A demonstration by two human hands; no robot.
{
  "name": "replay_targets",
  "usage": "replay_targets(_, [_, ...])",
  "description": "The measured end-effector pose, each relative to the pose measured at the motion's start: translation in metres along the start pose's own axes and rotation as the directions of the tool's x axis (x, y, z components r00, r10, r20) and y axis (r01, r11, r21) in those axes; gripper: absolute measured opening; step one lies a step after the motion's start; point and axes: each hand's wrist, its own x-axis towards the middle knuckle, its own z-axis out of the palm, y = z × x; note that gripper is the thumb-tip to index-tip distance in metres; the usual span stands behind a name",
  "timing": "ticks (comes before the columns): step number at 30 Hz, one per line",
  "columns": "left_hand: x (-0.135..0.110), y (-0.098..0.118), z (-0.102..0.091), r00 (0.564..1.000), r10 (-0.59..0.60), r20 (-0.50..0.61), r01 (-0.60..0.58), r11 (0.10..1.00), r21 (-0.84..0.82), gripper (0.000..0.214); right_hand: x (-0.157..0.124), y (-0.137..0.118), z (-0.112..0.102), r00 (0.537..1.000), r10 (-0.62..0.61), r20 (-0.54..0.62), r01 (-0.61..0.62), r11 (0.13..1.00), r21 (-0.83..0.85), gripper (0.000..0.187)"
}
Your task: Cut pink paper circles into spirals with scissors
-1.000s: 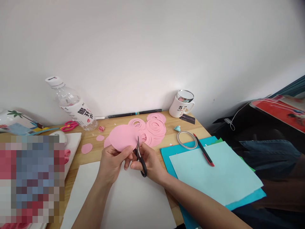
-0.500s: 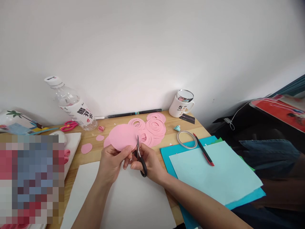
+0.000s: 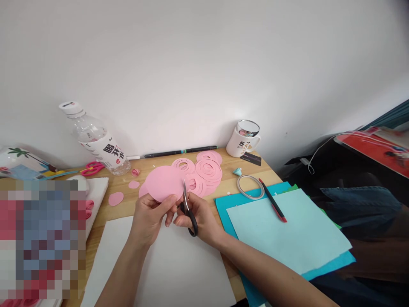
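A round piece of pink paper (image 3: 166,183) is pinched at its lower edge by my left hand (image 3: 150,217), thumb on top. My right hand (image 3: 200,217) grips black-handled scissors (image 3: 191,217), their blades pointing up at the right edge of the paper. Whether the blades are parted is hard to make out. Just behind lie several pink paper spirals (image 3: 208,169), overlapping in a pile. Below both hands is a large white sheet (image 3: 179,264) on the wooden table.
A water bottle (image 3: 102,143) and pink scissors (image 3: 92,168) stand at the back left. At right are a mug (image 3: 242,140), a tape roll (image 3: 238,187), a black-and-red pen (image 3: 273,201) and light blue paper (image 3: 287,234). Small pink paper scraps (image 3: 116,198) lie left.
Hardly anything differs. My hands, the pink paper and the scissors have shifted by a very small amount.
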Motion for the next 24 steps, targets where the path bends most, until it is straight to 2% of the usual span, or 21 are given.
replay_targets(8, [0.0003,0.0007,-0.0007,1.0,0.001,0.003,-0.001,1.0,-0.012,0.023,0.0008,-0.0028,0.0005,0.999,-0.037,0.0,0.037,0.999,0.002,0.052])
replay_targets(19, [0.0006,0.0001,-0.0032,1.0,0.015,-0.01,-0.015,0.999,-0.041,0.024,-0.0014,-0.0013,0.0003,0.998,0.05,-0.049,-0.049,0.999,0.012,0.053])
replay_targets(24, [-0.0002,-0.0001,-0.0034,0.999,-0.003,0.043,0.007,0.997,-0.073,0.024,-0.0013,0.002,0.0016,0.997,0.05,-0.055,-0.05,0.999,0.002,0.054])
